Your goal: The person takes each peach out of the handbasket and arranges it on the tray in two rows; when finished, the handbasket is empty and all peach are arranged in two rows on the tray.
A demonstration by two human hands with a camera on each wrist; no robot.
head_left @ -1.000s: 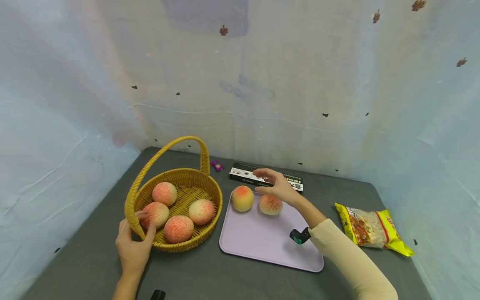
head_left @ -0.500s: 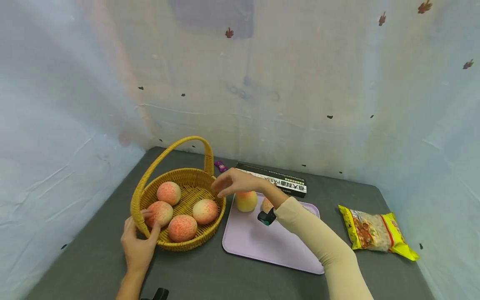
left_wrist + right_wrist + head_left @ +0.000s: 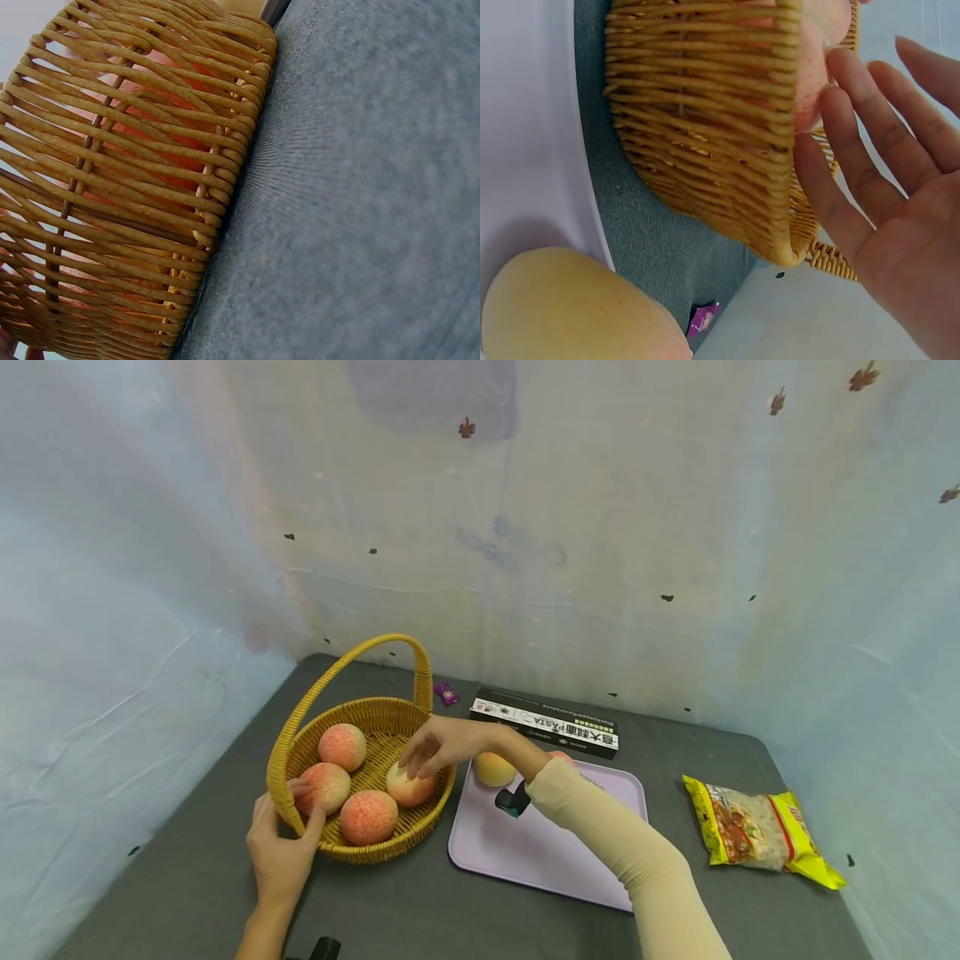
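A yellow wicker basket with a tall arched handle holds several pink-and-cream peaches. My left hand grips its left rim at the foot of the handle, beside a peach. The left wrist view is filled by the basket's woven wall, with peach colour showing through the gaps. My right hand reaches over the right rim, its fingertips on the paler peach. In the right wrist view the fingers are loosely extended against that peach, not wrapped around it.
A lilac tray right of the basket bears a yellow peach and another, mostly behind my right arm. Behind it lie a black pasta box and a purple-wrapped candy. A yellow food packet lies far right.
My right hand has moved left from above the tray's peaches, over the basket's rim, and down onto the paler peach. The left hand keeps its hold on the basket; the view has shifted slightly.
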